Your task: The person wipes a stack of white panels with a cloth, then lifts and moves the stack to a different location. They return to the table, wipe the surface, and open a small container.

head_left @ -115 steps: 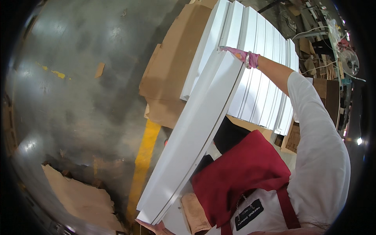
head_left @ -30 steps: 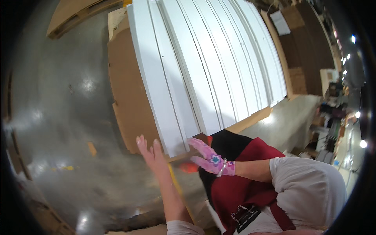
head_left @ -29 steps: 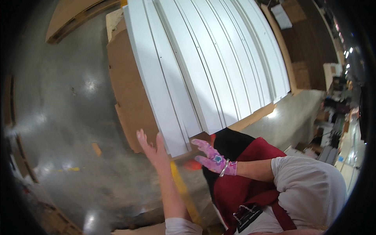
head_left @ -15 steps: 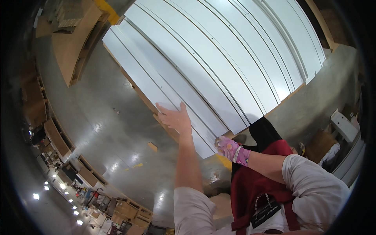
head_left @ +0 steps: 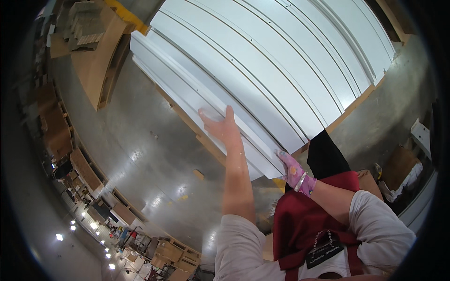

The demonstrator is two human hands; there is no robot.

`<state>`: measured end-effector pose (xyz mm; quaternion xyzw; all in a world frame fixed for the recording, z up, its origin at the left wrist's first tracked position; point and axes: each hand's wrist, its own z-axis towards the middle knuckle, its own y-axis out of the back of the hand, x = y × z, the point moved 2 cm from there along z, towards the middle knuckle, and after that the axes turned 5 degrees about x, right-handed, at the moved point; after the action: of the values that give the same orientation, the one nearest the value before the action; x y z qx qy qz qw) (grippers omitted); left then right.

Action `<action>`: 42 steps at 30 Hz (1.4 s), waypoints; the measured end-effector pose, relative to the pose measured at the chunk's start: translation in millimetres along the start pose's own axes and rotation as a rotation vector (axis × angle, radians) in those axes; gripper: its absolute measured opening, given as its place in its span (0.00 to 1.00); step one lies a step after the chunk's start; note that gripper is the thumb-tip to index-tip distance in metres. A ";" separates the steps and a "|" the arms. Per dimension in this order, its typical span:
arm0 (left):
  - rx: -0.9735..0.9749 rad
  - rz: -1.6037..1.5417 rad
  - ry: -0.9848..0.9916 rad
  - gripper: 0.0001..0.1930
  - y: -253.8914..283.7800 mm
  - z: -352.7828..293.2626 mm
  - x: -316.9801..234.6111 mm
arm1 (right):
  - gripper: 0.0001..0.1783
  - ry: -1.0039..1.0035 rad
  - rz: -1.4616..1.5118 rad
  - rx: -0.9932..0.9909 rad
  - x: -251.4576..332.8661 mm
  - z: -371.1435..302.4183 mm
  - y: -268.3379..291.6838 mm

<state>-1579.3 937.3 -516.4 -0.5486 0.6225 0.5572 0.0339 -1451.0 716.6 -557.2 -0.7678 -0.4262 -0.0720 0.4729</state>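
Observation:
Long white grooved panels (head_left: 243,47) lie side by side in a stack. The strip on its left side, a long white panel (head_left: 178,72), is raised and tilted above another white one. My left hand (head_left: 225,129), bare, grips this raised panel partway along, thumb on the top side and fingers over the outer edge. At the panel's near end, my right hand (head_left: 294,171) in a pink flowered glove holds the corner; its fingers are partly hidden behind the end.
Under the stack, a wooden pallet edge (head_left: 344,114) sticks out. Another pallet with a brown board (head_left: 91,70) stands at the far left. A small wood piece (head_left: 198,174) lies on the grey floor. Cardboard (head_left: 401,168) and white plastic are at the right.
The left-hand panel has been lifted and tilted up off the one below. My right hand has closed round its near end, and my left hand has moved with it. The view has shifted slightly.

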 end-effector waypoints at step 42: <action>0.170 0.415 -0.343 0.38 -15.0 23.0 61.6 | 0.33 -0.142 -0.521 -0.139 112.5 10.2 -21.6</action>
<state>-1605.9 917.8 -575.1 -0.3024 0.7511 0.5827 0.0698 -1399.1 794.7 -490.6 -0.6661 -0.6354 -0.1664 0.3534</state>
